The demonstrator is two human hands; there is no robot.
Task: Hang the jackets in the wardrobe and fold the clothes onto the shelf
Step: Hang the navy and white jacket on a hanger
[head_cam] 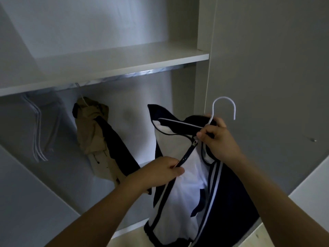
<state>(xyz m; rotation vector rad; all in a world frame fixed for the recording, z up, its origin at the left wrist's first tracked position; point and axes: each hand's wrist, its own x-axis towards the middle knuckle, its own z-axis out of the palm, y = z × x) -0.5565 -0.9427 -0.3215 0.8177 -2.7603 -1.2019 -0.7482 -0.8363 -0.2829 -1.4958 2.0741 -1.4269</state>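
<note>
Jacket in hand: a navy and white jacket (185, 189) held up in front of the open wardrobe (203, 24), on a white hanger (224, 107); it is not on the rail.
Jacket long axis: runs from the collar at upper right, near the hanger, down to the hem at lower centre, so the garment hangs roughly upright with a slight lean; its front faces the person.
Jacket front: open, white lining showing between navy edges with white stripes; the zip pull sits high, just below the collar.
Hanger: hook points up and curls over to the right, clear of the jacket collar, in front of the wardrobe's right side panel.
Right hand (219, 139): fingers curled round the hanger neck and the collar together, gripping both.
Left hand (160, 172): fingers pinch the dark zip edge of the jacket's left front, lower than the right hand.
Rail (124, 75): a shiny metal bar just under the shelf (114, 68), sloping across the view.
Already hung: a khaki jacket (92, 132) with a dark garment against its right side, on the rail left of the held jacket and apart from it.
Spare hangers (37, 132): several white ones bunched at the far left of the rail.
</note>
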